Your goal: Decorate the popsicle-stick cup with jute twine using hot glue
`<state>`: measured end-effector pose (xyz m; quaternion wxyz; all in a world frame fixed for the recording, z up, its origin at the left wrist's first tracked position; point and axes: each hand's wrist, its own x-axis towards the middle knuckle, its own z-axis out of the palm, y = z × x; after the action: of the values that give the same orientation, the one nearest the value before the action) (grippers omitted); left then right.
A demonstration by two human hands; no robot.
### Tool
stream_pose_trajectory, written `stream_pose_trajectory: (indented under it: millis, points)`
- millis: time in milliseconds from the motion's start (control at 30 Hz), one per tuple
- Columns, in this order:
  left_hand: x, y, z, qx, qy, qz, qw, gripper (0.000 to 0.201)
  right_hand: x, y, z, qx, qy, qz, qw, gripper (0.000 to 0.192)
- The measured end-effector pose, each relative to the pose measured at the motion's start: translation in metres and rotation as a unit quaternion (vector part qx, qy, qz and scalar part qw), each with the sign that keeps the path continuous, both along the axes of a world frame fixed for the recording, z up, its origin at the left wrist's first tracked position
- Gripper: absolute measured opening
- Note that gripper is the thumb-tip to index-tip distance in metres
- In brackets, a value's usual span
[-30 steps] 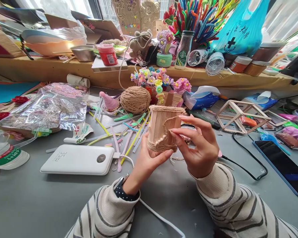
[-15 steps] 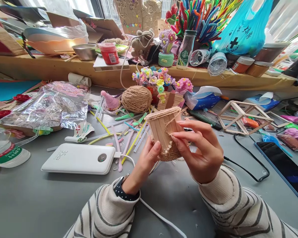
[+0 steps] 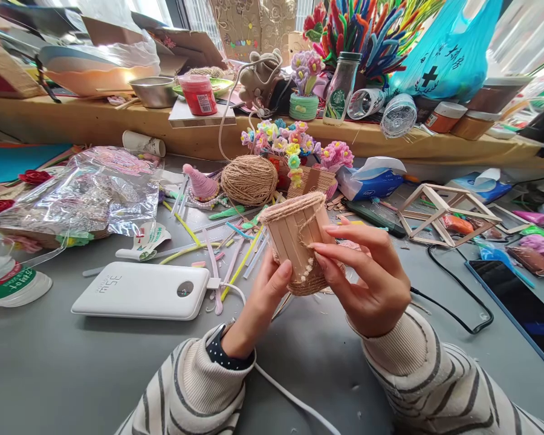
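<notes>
A small pot made of wooden craft sticks [image 3: 294, 238], wound with jute twine at its rim and base, is held above the grey table [image 3: 72, 362] at the centre of the head view. It leans to the left. My left hand [image 3: 260, 305] grips its base from below. My right hand [image 3: 367, 275] holds its right side, with the fingertips pressed on a twine strand that runs down the sticks. A ball of jute twine [image 3: 248, 180] lies just behind the pot.
A white power bank [image 3: 140, 291] with a cable lies to the left. Plastic bags [image 3: 81, 196], coloured straws, paper flowers [image 3: 294, 148], a wooden stick frame [image 3: 439, 211] and a tablet [image 3: 521, 302] lie around. The wooden shelf [image 3: 95, 127] behind carries bottles, jars and pipe cleaners.
The pot has tilted from upright to leaning left and sunk a little. My right fingers slid lower along its side; my left thumb shifted up onto the base.
</notes>
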<state>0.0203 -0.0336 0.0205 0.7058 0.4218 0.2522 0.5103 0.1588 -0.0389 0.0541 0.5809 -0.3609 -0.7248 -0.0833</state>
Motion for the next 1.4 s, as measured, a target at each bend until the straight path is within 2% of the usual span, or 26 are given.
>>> stream_pose_trajectory:
  millis: [600,1067,1400]
  points:
    - [0.0004,-0.0002,0.0004,-0.018,0.001,0.009,1.0,0.06,-0.0004,0.0007,0.0011,0.006,-0.012,-0.027,1.0,0.022]
    - [-0.0017,0.0003,-0.004,-0.007,0.028,0.018,0.999,0.055,0.0007,0.0023,-0.0018,0.011,0.013,-0.02,1.0,0.021]
    - [-0.0004,-0.0007,-0.0029,-0.025,0.02,0.029,0.999,0.053,0.0003,0.0013,0.0026,0.029,-0.036,-0.04,0.998,0.02]
